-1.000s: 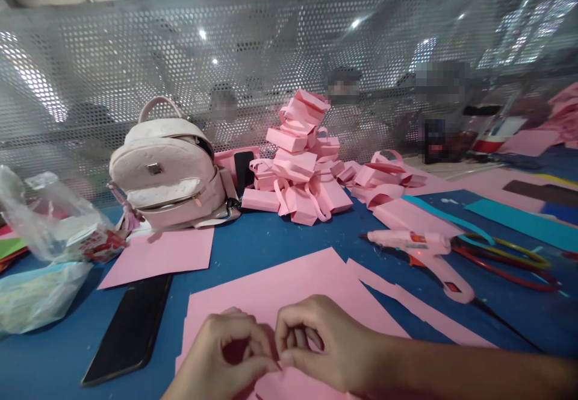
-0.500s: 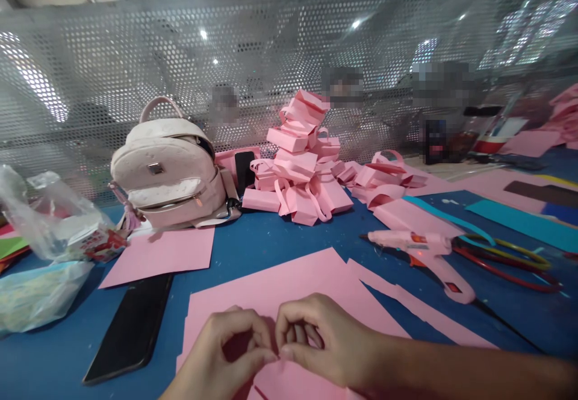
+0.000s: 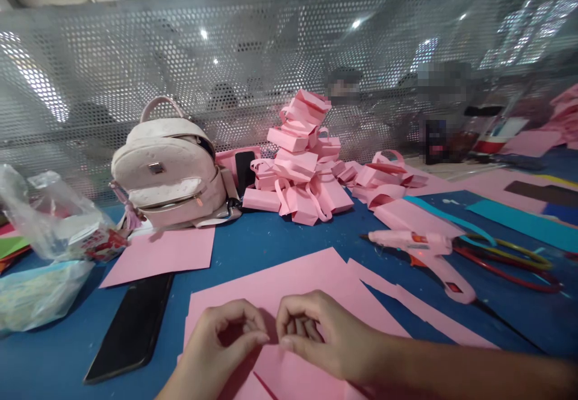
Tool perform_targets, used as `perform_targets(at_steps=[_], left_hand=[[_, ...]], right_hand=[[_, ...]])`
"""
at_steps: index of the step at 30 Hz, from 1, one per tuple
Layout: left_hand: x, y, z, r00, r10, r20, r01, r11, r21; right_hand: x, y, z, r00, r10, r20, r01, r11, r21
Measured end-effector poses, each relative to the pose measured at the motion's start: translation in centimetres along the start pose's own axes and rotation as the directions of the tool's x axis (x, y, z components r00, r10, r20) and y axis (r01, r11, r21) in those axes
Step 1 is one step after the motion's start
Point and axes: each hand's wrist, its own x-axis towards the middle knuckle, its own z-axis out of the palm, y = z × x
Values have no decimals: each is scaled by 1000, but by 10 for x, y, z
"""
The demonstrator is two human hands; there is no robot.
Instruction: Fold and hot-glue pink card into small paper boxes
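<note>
Low in the middle of the view, both of my hands are curled with thumb against fingers at the top edge of a folded piece of pink paper (image 3: 302, 376). My left hand (image 3: 223, 337) pinches at its left corner. Just across a small gap, my right hand (image 3: 323, 334) pinches the same edge. A dark red slit, like a fold or opening, shows on the paper's left part. Its lower end runs out of view. Beneath the hands lie flat pink paper sheets (image 3: 311, 276) on the blue table (image 3: 253, 237).
A pink glue gun (image 3: 419, 246) and a long pink paper strip (image 3: 424, 306) lie right. Folded pink paper pieces (image 3: 295, 165) are heaped at the back beside a pale backpack (image 3: 169, 165). A black phone (image 3: 130, 328) and plastic bag (image 3: 40, 213) are left. Perforated metal screen (image 3: 280, 44) stands behind.
My left hand has shifted slightly left and its thumb has moved up, widening the gap between the hands. The folded pink paper has turned or flattened a little, so more of its face shows.
</note>
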Motion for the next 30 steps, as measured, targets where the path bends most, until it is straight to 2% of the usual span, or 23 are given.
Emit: perform_targets(at_steps=[5,9,11,15,21,26,30], left_hand=[[-1,-1,0,1000,20,9,-19,999,-25],[-1,3,-2,993,85,83,-89,995,39],[-1,3,-1,990,96,106,-99,995,19],[0,2,3,992,57,109,-54,998,-29],[0,4,5,994,42,102,-51,995,83],[-1,5,5,996,-22,83,15,996,86],[-1,5,6,997,-27,71,19,993,113]], right_hand=[[0,-1,0,1000,20,-4,-20,1000,7],[0,0,0,1000,9,-12,-9,1000,6],[0,1,1,1000,-1,-14,1,1000,7],[1,3,1,1000,-14,-14,14,1000,8],[1,4,2,1000,6,-18,-6,1000,-2],[0,4,2,1000,3,-18,-4,1000,-24],[1,4,2,1000,1,-19,-2,999,-41]])
